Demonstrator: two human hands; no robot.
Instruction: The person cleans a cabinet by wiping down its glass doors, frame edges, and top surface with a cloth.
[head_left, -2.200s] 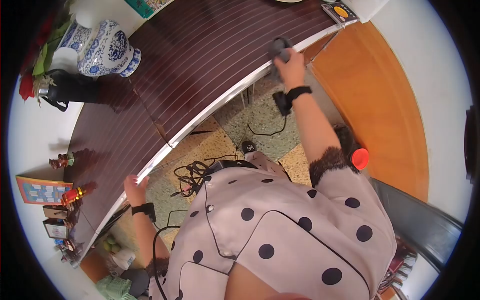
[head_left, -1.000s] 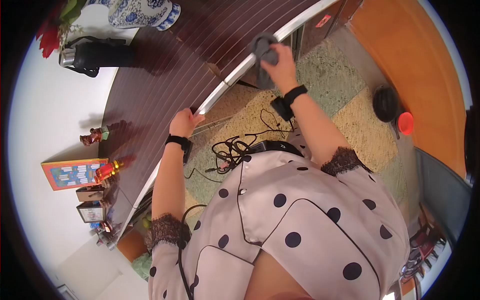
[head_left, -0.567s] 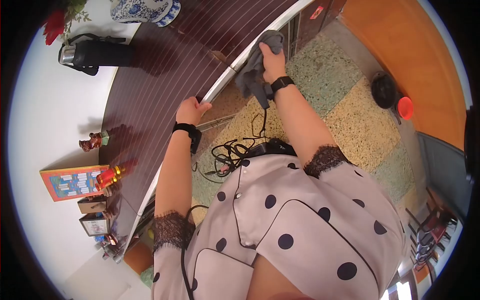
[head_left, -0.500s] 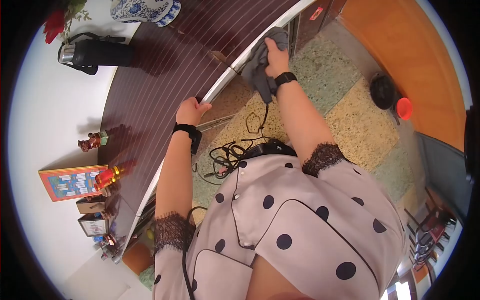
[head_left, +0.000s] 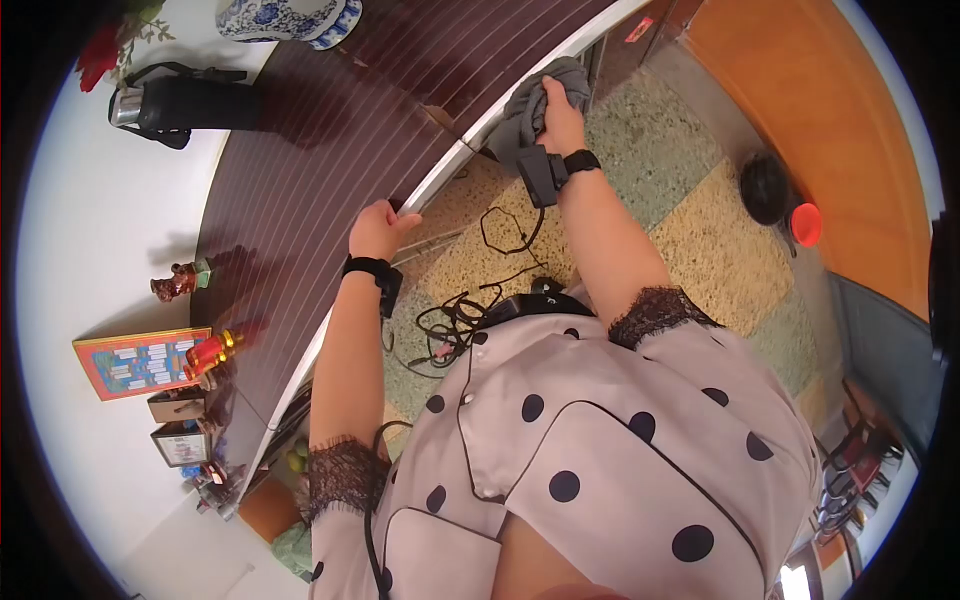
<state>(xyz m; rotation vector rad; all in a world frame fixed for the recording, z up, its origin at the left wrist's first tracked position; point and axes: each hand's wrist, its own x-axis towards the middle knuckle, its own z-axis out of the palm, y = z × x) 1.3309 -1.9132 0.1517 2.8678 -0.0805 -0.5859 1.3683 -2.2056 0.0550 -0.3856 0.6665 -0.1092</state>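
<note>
My right hand [head_left: 565,122] is closed on a crumpled grey cloth [head_left: 517,122], which lies against the white front edge [head_left: 437,178] of a dark, glossy cabinet top [head_left: 330,170]. Part of my fingers is hidden in the cloth. Lower along the same edge, my left hand [head_left: 382,230] grips the rim, fingers curled on the top side and thumb toward the front. Each wrist wears a black band with a small black box; the right one's box [head_left: 541,176] has a cable hanging from it.
On the cabinet top stand a blue-and-white vase [head_left: 290,20], a black bottle [head_left: 185,103], a figurine [head_left: 180,281] and a framed board [head_left: 140,362]. Loose black cables [head_left: 455,318] hang at my waist. A black bin [head_left: 764,188] and a red container [head_left: 805,225] are by the wooden panel [head_left: 800,80].
My right wrist has turned, bringing its black box into sight, and the cloth has bunched up and shifted slightly along the edge. My left hand keeps its place on the rim.
</note>
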